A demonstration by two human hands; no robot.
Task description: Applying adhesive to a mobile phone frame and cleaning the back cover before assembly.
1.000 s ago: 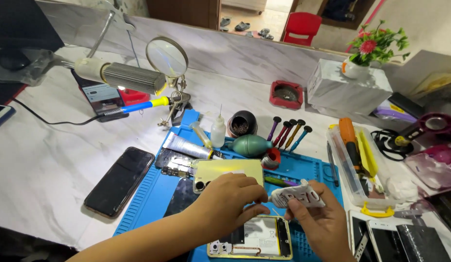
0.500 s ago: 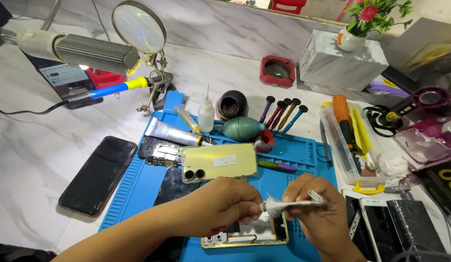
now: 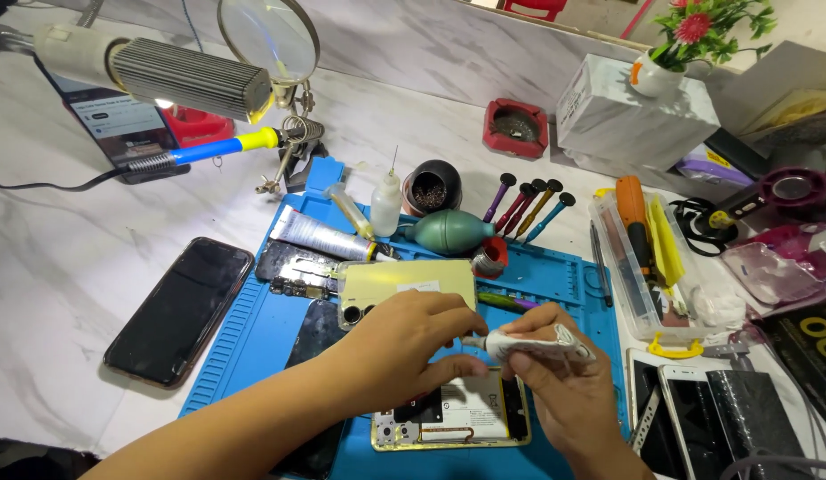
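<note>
My right hand (image 3: 569,391) grips a small white squeezed glue tube (image 3: 537,342), held level with its nozzle pointing left. My left hand (image 3: 400,342) pinches the tube's tip with thumb and fingers. Both hands hover over an opened phone (image 3: 457,418) lying on the blue work mat (image 3: 262,333), its battery and inner frame showing. A pale yellow phone back cover (image 3: 395,283) lies just behind my left hand.
A black phone (image 3: 180,309) lies left of the mat. Behind are a larger silver tube (image 3: 320,236), a needle bottle (image 3: 386,203), a green air blower (image 3: 449,231), screwdrivers (image 3: 520,206), a clear tool box (image 3: 640,258), a magnifier lamp (image 3: 191,76), and several phones (image 3: 706,418) at right.
The view has tipped downward and closer. My hands have come together on the tube, the left now pinching its tip above the opened phone.
</note>
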